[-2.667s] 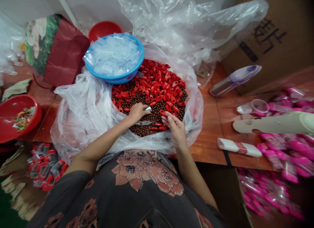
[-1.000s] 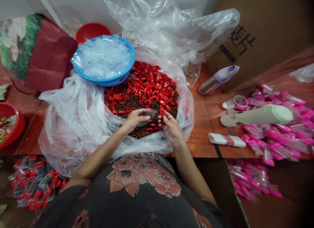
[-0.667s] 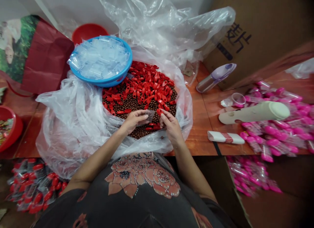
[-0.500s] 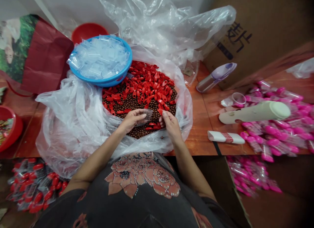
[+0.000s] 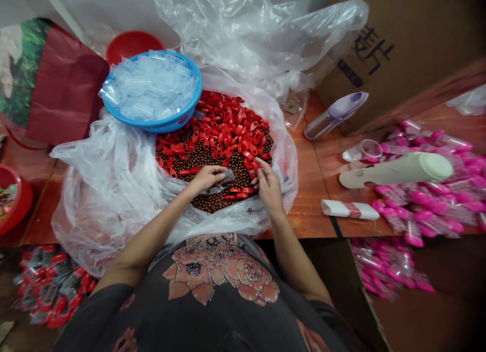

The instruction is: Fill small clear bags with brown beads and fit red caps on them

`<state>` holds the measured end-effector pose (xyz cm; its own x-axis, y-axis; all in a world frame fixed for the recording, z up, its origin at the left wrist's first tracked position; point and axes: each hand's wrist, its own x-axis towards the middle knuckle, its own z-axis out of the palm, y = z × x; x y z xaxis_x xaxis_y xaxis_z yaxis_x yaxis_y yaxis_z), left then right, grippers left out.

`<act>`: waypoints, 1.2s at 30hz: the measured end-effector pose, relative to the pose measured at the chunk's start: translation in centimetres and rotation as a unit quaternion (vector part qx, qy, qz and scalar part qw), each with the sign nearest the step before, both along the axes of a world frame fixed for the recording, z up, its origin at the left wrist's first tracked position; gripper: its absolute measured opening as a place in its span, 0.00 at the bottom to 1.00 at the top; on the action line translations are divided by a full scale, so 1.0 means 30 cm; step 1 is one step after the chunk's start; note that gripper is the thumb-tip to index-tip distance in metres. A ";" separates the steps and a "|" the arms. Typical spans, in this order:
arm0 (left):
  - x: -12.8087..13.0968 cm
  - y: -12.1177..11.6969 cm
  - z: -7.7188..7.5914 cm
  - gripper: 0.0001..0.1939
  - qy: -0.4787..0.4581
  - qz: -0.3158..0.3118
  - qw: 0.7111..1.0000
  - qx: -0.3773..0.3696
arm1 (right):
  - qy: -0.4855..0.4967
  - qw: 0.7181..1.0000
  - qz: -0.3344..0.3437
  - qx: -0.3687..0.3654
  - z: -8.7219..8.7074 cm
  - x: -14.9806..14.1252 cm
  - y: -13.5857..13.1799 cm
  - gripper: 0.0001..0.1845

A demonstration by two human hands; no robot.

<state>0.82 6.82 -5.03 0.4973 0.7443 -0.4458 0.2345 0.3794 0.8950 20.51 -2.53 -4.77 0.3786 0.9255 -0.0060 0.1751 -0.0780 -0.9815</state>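
Note:
My left hand [image 5: 208, 179] pinches a small clear plastic sleeve [image 5: 228, 176] over a heap of brown beads [image 5: 212, 203]. Its fingers are closed on the sleeve's near end. To the right, my right hand [image 5: 269, 186] has its fingertips around a red plastic cap [image 5: 255, 167] at the edge of the red pile; the fingers partly hide it. Many more red caps [image 5: 228, 124] lie on the beads, with a few loose ones [image 5: 239, 192] between my hands. The beads sit in a wide-open clear plastic bag [image 5: 286, 155].
A blue bowl [image 5: 195, 101] heaped with clear sleeves [image 5: 148, 86] stands behind on the left. Pink-capped packets [image 5: 436, 205], a pale green cylinder [image 5: 395, 171] and a purple-topped bottle [image 5: 336, 115] are on the right. A cardboard box [image 5: 410, 53] stands behind them.
My right hand has moved slightly right, its fingers now in among the red caps at the pile's edge. The sleeve in my left hand has tilted and shifted slightly. The view has shifted a little.

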 end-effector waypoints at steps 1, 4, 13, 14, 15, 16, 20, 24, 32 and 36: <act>0.002 0.000 0.002 0.14 -0.016 0.005 1.000 -0.010 | -0.025 1.000 0.012 0.012 -0.002 0.000 0.006 0.22; -0.009 -0.014 0.010 0.15 -0.078 0.029 0.995 -0.060 | -0.155 0.986 0.047 0.033 -0.011 -0.013 0.037 0.26; -0.056 -0.070 0.038 0.21 -0.200 0.058 0.965 -0.157 | -0.332 0.935 0.122 -0.034 -0.049 -0.058 0.103 0.24; -0.057 -0.074 0.039 0.21 -0.208 0.060 0.962 -0.165 | -0.300 0.947 0.108 -0.024 -0.050 -0.057 0.101 0.23; -0.057 -0.079 0.040 0.21 -0.215 0.062 0.959 -0.173 | -0.258 0.962 0.087 -0.010 -0.048 -0.056 0.099 0.21; -0.055 -0.083 0.040 0.21 -0.219 0.063 0.957 -0.180 | -0.207 0.976 0.062 0.008 -0.043 -0.057 0.096 0.20; -0.036 -0.099 0.038 0.21 -0.207 0.059 0.959 -0.182 | 0.003 0.999 -0.011 0.052 0.011 -0.077 0.088 0.22; -0.017 -0.107 0.029 0.23 -0.215 0.048 0.961 -0.167 | 0.060 0.996 0.069 0.023 0.068 -0.102 0.077 0.21; -0.011 -0.109 0.007 0.23 -0.231 0.034 0.961 -0.151 | 0.014 0.997 0.075 0.010 0.062 -0.090 0.057 0.18; -0.017 -0.110 0.023 0.24 -0.248 0.020 0.957 -0.148 | -0.017 0.999 0.031 0.025 0.048 -0.073 0.058 0.14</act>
